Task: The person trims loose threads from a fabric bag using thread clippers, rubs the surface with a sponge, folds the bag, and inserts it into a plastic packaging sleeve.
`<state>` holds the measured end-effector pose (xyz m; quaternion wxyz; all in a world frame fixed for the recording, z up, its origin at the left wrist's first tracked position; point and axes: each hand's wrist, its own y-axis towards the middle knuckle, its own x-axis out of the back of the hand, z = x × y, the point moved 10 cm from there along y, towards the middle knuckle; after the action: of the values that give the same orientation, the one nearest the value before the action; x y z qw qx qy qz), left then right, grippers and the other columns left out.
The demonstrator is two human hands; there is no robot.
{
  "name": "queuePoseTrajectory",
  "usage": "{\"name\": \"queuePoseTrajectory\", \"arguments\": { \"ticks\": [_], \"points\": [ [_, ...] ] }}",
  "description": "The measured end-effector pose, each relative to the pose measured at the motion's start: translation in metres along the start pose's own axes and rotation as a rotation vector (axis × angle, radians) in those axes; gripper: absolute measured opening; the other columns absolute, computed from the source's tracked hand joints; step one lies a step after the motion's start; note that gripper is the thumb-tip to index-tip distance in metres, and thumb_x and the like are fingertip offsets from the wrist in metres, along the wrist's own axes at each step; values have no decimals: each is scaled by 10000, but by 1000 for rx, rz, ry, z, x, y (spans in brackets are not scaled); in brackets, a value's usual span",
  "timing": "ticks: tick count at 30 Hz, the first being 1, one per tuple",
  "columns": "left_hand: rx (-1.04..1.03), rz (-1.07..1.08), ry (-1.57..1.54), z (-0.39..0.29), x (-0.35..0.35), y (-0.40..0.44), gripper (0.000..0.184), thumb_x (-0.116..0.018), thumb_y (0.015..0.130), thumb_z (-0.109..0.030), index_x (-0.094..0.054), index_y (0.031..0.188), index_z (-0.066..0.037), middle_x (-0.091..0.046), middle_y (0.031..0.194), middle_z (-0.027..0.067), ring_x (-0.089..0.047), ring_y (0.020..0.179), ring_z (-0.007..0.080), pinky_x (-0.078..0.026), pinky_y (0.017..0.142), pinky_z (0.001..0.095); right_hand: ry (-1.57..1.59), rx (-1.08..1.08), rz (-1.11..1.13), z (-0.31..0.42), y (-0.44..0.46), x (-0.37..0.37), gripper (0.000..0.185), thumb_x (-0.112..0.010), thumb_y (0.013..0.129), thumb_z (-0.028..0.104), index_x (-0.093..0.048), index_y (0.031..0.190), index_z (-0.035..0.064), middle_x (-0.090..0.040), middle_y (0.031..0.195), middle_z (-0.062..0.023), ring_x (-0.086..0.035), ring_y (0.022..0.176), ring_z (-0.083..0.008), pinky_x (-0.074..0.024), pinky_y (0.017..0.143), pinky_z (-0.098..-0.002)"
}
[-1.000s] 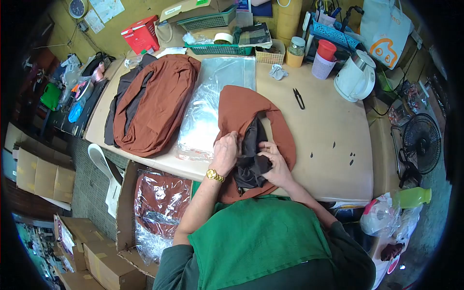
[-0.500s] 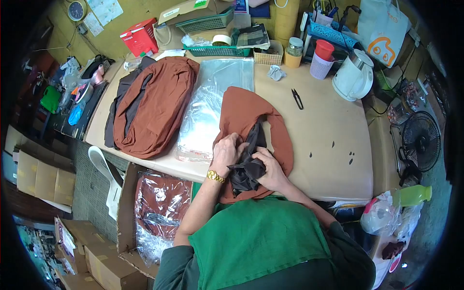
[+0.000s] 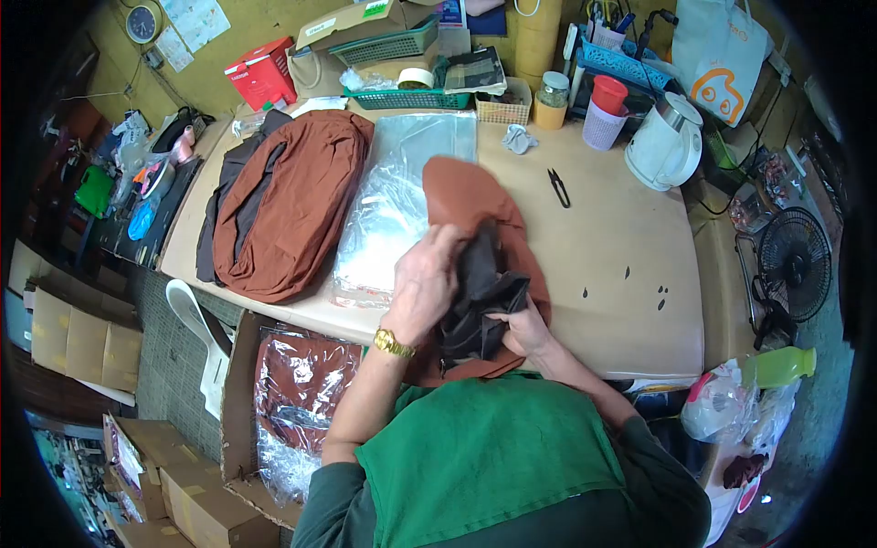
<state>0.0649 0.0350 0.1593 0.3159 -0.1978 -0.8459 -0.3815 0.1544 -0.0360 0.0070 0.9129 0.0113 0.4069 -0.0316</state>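
Observation:
A rust-brown fabric bag (image 3: 475, 187) lies at the table's front edge, its black lining (image 3: 480, 274) pulled out and bunched in the middle. My left hand (image 3: 425, 279) has closed fingers at the edge where brown cloth meets lining, slightly blurred. Lower down on the other side, my right hand (image 3: 523, 331) pinches a fold of the black lining between thumb and fingers. Left of the bag is a stack of clear plastic bags (image 3: 384, 210). Beyond that lies a pile of rust-brown and dark grey bags (image 3: 292, 205).
Thread snips (image 3: 559, 188) lie on the table (image 3: 621, 247) to the right. A white kettle (image 3: 664, 146), red cup (image 3: 609, 94) and jar (image 3: 552, 99) stand at the back. An open carton (image 3: 239, 402) below the table's left front holds plastic-wrapped brown goods (image 3: 306, 384).
My left hand has moved up along the bag. The bag's far end has shifted and folded over, and more black lining is bunched up near my right hand.

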Motion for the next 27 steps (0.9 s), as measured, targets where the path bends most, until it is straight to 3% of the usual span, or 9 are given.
{"name": "queuePoseTrajectory", "arguments": {
  "ticks": [1,2,3,8,10,19,23,25,27],
  "points": [
    [-114,28,-27,-34,12,6,216,-585,808,-4,-587,1018,-53,-623,890,164,-647,813,374,-528,697,447,1,-3,-3,-2,8,1,338,-635,900,14,-588,1234,40,-655,1122,-45,-625,1088,-226,-483,994,-346],
    [-177,118,45,-57,11,7,178,-600,798,-21,-576,970,-60,-600,849,145,-638,773,355,-517,671,436,-501,133,26,7,16,-7,356,-620,921,42,-567,1273,48,-634,1186,-59,-615,1110,-226,-483,993,-350],
    [-242,206,120,-76,5,3,145,-615,789,-38,-565,922,-66,-576,807,125,-628,733,335,-506,645,426,-734,204,44,13,24,-11,361,-617,925,48,-558,1280,49,-627,1196,-61,-609,1118,-226,-479,997,-351],
    [-409,363,292,-99,-21,-19,258,-637,742,-75,-594,996,-91,-551,820,78,-630,764,270,-508,679,373,-28,179,-41,19,79,15,390,-606,940,79,-514,1318,50,-592,1245,-67,-582,1154,-223,-461,1020,-355],
    [-400,77,175,-94,13,-11,277,-644,737,-60,-613,1011,-85,-526,802,64,-605,772,240,-487,681,349,154,218,-43,33,94,24,403,-602,946,92,-497,1332,51,-578,1265,-70,-571,1169,-222,-454,1029,-357],
    [-285,-54,116,-72,39,3,166,-697,808,-37,-619,949,-78,-587,816,60,-559,712,266,-420,672,370,409,248,66,34,117,17,466,-582,973,148,-419,1399,53,-514,1354,-83,-522,1235,-216,-422,1071,-365],
    [-385,-216,-52,-72,39,-33,205,-729,780,-59,-647,967,-70,-634,895,87,-609,750,283,-495,677,391,467,251,103,46,106,26,497,-574,986,173,-384,1429,54,-486,1394,-88,-500,1264,-214,-408,1089,-368],
    [-386,-148,-194,-72,28,-33,210,-690,762,-28,-654,968,-56,-653,917,127,-645,789,315,-532,696,411,485,248,114,51,101,31,513,-569,992,185,-366,1444,54,-472,1413,-91,-489,1278,-213,-401,1099,-370],
    [-182,20,-155,-34,-8,-26,217,-672,748,-34,-662,964,-41,-664,908,155,-658,831,349,-539,718,415,507,237,123,49,98,35,529,-565,998,198,-349,1459,55,-457,1433,-94,-478,1293,-212,-393,1108,-372]
  ]
}}
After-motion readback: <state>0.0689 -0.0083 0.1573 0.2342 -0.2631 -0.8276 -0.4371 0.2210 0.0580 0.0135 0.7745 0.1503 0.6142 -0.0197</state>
